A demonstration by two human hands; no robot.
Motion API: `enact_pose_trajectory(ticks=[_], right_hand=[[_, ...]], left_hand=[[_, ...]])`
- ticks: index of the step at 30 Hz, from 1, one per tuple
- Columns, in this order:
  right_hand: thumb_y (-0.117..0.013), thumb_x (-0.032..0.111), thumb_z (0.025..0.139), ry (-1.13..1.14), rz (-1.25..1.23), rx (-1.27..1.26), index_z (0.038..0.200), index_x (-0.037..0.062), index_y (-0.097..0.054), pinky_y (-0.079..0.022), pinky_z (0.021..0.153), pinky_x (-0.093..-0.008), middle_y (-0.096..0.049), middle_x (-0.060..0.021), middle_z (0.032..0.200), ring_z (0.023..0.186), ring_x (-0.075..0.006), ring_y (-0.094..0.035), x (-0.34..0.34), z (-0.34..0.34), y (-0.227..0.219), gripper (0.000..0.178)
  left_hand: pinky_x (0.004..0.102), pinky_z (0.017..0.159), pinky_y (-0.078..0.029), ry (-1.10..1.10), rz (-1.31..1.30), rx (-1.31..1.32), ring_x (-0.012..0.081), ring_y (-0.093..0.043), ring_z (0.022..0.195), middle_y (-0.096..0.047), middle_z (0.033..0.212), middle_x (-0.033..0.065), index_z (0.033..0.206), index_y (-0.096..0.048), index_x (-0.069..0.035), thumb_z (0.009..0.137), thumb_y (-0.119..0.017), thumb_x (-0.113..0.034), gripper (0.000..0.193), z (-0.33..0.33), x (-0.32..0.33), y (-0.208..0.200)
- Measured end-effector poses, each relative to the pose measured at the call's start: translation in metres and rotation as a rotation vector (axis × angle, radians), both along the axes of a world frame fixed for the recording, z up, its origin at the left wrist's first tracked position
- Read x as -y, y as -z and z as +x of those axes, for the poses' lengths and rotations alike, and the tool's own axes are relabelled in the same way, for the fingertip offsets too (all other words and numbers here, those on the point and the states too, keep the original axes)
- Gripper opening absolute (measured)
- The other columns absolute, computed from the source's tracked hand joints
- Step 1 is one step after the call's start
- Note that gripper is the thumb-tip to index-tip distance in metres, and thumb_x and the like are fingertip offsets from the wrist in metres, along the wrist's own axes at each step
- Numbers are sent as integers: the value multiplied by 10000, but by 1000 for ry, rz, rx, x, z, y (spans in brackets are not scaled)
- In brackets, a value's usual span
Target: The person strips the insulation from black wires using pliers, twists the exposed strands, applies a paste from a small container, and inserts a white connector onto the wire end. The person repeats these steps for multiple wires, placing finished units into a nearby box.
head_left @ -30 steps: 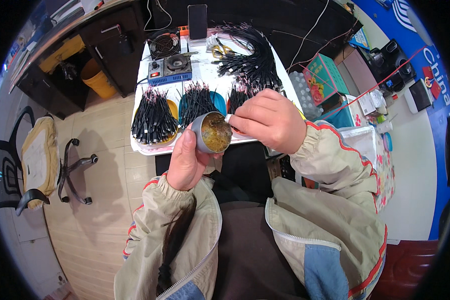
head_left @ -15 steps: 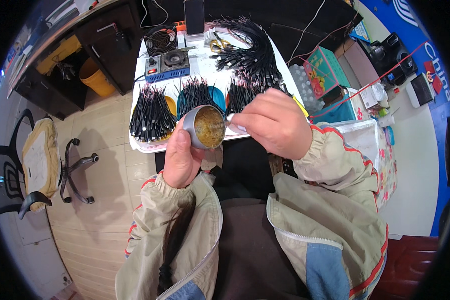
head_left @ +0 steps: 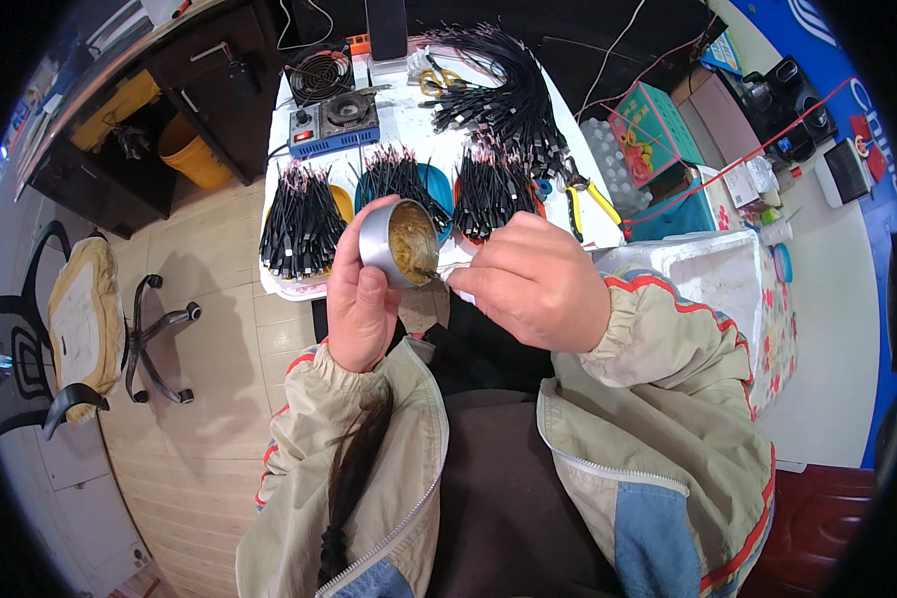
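My left hand [head_left: 359, 309] is closed around a small round metal tin [head_left: 375, 239], its open mouth tilted toward the right. A yellowish-brown paste [head_left: 409, 234] coats the inside of the tin. At the tin's lower right rim, my right hand [head_left: 540, 284] pinches a thin small thing whose dark tip [head_left: 427, 273] reaches into the mouth. The fingers hide most of it, so its kind does not show. Just beyond both hands lie bundles of black cables with bare pinkish wire ends: a left bundle [head_left: 304, 221], a middle bundle [head_left: 394, 187] and a right bundle [head_left: 493, 189].
The bundles rest in coloured trays on a white table [head_left: 409, 135]. Behind them stand a blue heating device [head_left: 334, 128] with a red switch, a fan [head_left: 319, 76] and a phone [head_left: 387, 28]. Yellow-handled pliers [head_left: 576, 204], a larger cable pile [head_left: 503, 85] and a white box [head_left: 713, 274] are rightward.
My right hand has moved down and slightly left, bringing the thin thing's tip from beside the tin to its lower rim. The tin has shifted slightly up and left.
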State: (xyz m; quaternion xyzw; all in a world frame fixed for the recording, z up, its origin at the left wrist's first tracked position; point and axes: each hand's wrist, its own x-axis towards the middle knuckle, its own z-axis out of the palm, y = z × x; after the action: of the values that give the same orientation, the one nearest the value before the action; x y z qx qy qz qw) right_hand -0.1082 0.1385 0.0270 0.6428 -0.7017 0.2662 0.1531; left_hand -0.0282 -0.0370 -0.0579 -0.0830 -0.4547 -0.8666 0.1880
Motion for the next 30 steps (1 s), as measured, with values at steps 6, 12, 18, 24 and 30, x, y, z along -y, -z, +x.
enact_pose_trajectory(ticks=[6,12,18,24,30], right_hand=[[-673,78,691,48,-117,-21,871,69,-666,-439,646,-331,-585,-30,755,709,-201,-590,5,-13,-3,181],[-638,110,683,-31,-146,-345,887,70,-651,-439,674,-313,-590,-12,788,739,-175,-591,15,-38,3,208],[-680,48,681,-64,-22,-99,870,47,-657,-432,638,-324,-596,-32,764,686,-194,-583,8,-23,6,191],[-693,50,658,-24,-58,110,894,77,-661,-417,660,-335,-590,-24,776,728,-201,-584,1,-16,2,240],[-643,90,699,15,-152,-178,907,81,-665,-414,666,-316,-599,-11,799,735,-175,-591,9,-36,8,209]], left_hand=[[360,1013,-414,18,28,7,201,-502,1199,-480,1322,108,1398,-321,18,885,-566,-541,797,1,2,4],[342,1022,-394,88,101,41,191,-493,1200,-483,1312,109,1392,-320,33,885,-565,-542,804,3,4,7],[404,1042,-392,57,26,-1,255,-494,1226,-498,1320,145,1404,-324,14,907,-519,-558,782,-1,4,13],[379,1031,-397,57,31,3,233,-495,1216,-492,1314,145,1402,-318,23,886,-554,-557,811,-2,4,12],[349,1006,-413,63,76,29,201,-503,1195,-489,1307,123,1403,-308,25,870,-579,-561,838,2,2,7]])
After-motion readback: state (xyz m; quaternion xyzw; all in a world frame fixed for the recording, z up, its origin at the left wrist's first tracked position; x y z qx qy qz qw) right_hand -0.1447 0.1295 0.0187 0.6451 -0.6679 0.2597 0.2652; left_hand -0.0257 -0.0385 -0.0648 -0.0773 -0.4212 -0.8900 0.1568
